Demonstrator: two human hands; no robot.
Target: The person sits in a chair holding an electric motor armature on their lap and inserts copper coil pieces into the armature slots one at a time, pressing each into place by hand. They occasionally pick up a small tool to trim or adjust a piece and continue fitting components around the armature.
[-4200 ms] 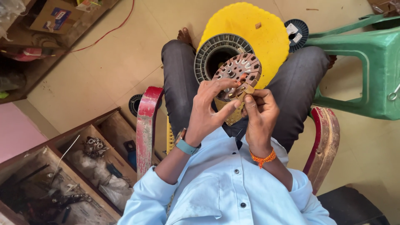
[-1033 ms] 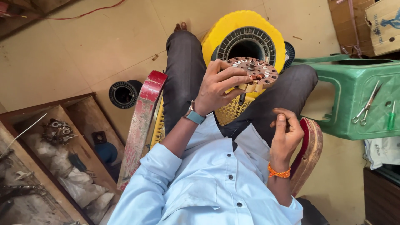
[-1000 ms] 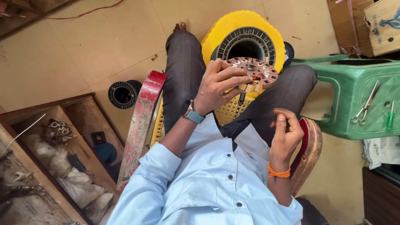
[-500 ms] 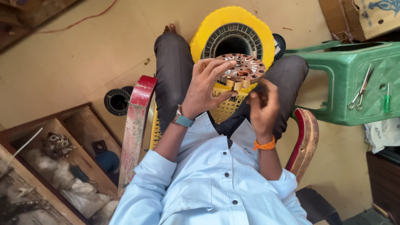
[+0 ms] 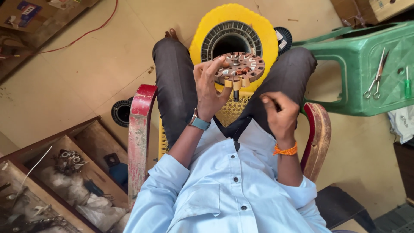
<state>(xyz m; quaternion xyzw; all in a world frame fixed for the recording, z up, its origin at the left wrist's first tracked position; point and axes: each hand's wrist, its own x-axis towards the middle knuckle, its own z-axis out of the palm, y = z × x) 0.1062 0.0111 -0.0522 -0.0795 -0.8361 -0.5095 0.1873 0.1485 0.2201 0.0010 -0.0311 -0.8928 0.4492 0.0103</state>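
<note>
My left hand [image 5: 210,88], with a watch on the wrist, grips a round motor stator [image 5: 239,68] by its left edge and holds it up over my lap. The stator has copper windings and yellow sleeves on its lower edge. My right hand [image 5: 278,113], with an orange thread band at the wrist, hovers below and to the right of the stator, apart from it. Its fingers are pinched together; I cannot make out whether a thin wire runs between them.
On the floor past my knees lies a yellow disc [image 5: 258,30] with a black ribbed ring [image 5: 231,39] on it. A green plastic stool [image 5: 353,64] at the right bears scissors [image 5: 375,73] and a screwdriver [image 5: 407,84]. A wooden parts box [image 5: 64,172] stands at lower left. Red chair arms [image 5: 138,129] flank me.
My right hand rose from beside my chest towards the stator, then dropped back a little to the right. My left hand has kept hold of the stator.
</note>
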